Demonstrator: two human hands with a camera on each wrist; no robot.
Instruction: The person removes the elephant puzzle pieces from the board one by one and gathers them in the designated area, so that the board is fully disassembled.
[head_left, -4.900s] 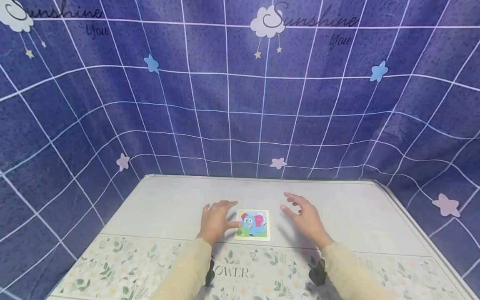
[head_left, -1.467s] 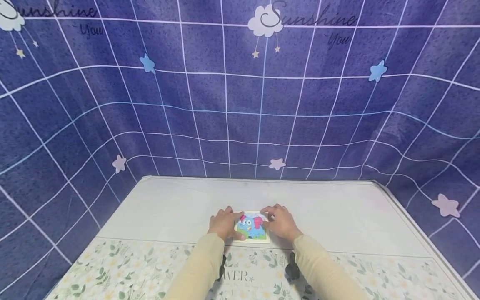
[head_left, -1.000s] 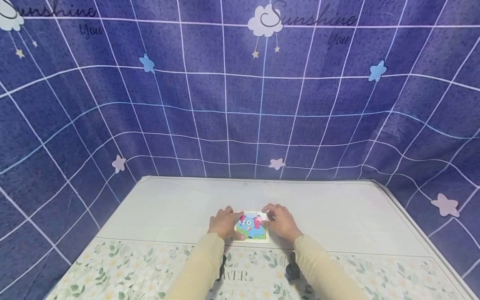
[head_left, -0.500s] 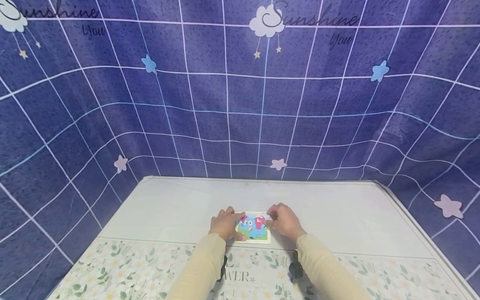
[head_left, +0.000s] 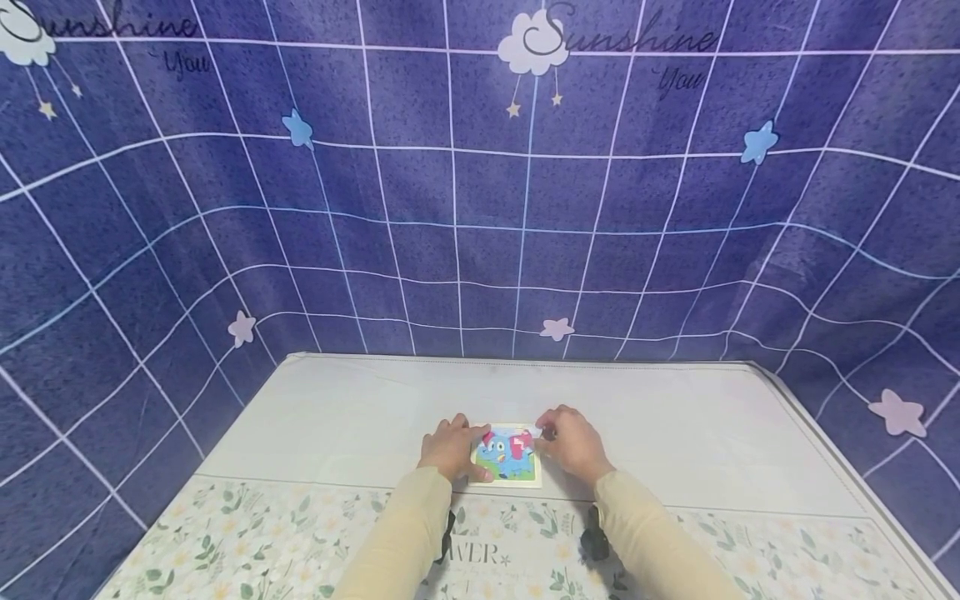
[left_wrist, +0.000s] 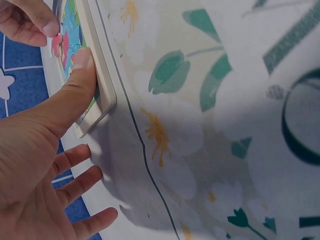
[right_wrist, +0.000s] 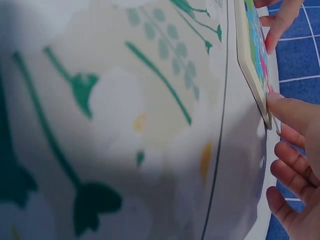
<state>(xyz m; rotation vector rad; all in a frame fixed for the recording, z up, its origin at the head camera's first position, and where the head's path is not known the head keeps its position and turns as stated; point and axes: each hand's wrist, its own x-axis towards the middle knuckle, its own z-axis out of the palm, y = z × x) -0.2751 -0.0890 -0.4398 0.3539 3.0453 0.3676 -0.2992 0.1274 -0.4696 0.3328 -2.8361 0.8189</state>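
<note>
A small square jigsaw puzzle (head_left: 504, 468) with a pale frame and a blue elephant picture lies on the table. At its left side my left hand (head_left: 447, 450) rests, index finger at the upper corner and thumb pressed flat on the picture near the lower corner. In the left wrist view its other fingers are spread off the board. At the upper right of the board, my right hand (head_left: 576, 443) pinches a puzzle piece (left_wrist: 58, 47) with pink on it between thumb and index finger. That piece is tilted up from the picture, over the elephant's pink ear; fingers partly hide it.
The table has a white back part (head_left: 360, 400) and a floral printed mat (head_left: 262, 533) in front. A purple-blue curtain (head_left: 480, 192) with grid lines, stars and clouds surrounds the back and sides. Black devices (head_left: 595, 536) sit under both wrists.
Both hands have come in from beside the puzzle to touch it. The right fingers have lifted a piece at the upper right, and the right hand has shifted slightly right with it.
</note>
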